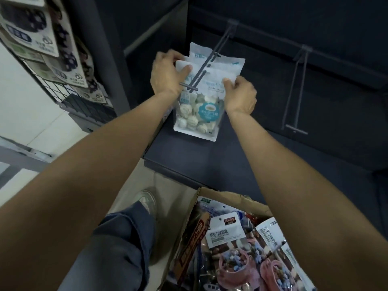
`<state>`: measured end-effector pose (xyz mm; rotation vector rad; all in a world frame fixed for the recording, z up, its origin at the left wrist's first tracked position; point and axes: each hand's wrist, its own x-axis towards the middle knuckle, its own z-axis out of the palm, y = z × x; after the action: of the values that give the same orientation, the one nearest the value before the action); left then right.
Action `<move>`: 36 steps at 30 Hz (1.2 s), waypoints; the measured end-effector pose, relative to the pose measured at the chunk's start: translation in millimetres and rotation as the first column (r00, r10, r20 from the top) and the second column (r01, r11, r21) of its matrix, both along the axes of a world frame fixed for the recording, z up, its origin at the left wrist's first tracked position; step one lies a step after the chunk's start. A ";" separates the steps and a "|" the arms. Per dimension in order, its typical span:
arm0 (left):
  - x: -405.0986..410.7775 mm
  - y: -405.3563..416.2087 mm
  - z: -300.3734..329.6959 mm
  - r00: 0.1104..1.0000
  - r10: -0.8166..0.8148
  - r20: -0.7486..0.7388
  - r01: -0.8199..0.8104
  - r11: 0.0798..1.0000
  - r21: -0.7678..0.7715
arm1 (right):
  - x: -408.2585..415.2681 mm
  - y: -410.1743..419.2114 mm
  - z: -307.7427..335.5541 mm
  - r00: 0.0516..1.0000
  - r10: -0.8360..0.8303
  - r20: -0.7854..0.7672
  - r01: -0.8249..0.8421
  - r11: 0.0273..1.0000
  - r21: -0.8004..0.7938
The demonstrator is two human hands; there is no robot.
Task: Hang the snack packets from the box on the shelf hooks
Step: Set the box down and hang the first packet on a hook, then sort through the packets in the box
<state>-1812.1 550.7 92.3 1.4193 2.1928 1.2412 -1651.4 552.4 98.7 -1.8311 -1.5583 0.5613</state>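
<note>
At upper centre, our left hand (pixel 165 75) and right hand (pixel 240 95) pinch the white snack packet's (pixel 198 110) top corners, fingers curled, at the shelf hook (pixel 206 66).

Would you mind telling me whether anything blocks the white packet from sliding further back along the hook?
Nothing visible blocks it. The white packet, held by the left hand and right hand, hangs on the hook, behind other packets already hanging there.

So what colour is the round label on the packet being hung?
Teal with white, on the packet; head view.
</note>
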 end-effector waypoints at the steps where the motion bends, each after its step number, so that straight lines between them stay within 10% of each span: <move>1: 1.9 -4.6 -2.3 0.996 -0.017 0.088 0.015 1.000 0.024 | 1.7 -4.1 -2.7 0.999 0.017 -0.043 -0.017 1.000 0.010; 7: 21.4 -80.9 -22.0 0.896 -0.059 0.440 0.045 0.998 0.042 | 39.5 -96.2 -18.3 0.928 0.242 -0.283 -0.229 0.970 0.077; 13: 86.0 -176.9 -27.5 0.808 -0.335 0.485 0.500 0.826 -0.262 | 133.7 -217.7 -61.9 0.917 0.396 0.051 -0.389 0.914 -0.114; 18: 136.0 -247.1 -57.2 0.725 -0.643 0.247 0.675 0.594 -0.437 | 217.0 -298.6 -93.4 0.832 0.441 0.337 -0.302 0.869 -0.392; 26: 198.0 -304.5 -110.0 0.794 -0.607 0.036 0.450 0.547 -0.706 | 292.2 -341.6 -135.5 0.941 0.111 0.320 0.131 0.753 -0.645; 32: 206.3 -324.3 -152.5 0.804 -0.595 -0.002 0.250 0.341 -0.906 | 300.7 -360.9 -165.6 0.980 0.137 0.145 0.020 0.657 -0.753; 36: 211.1 -328.5 -159.7 0.716 -0.687 -0.124 0.210 0.382 -0.900 | 304.1 -367.2 -164.4 0.933 0.312 0.181 -0.084 0.676 -0.732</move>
<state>-1601.0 222.1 -67.4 1.7437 1.8747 -0.4832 -1347.3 185.2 -65.7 -2.4140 -1.9277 1.1893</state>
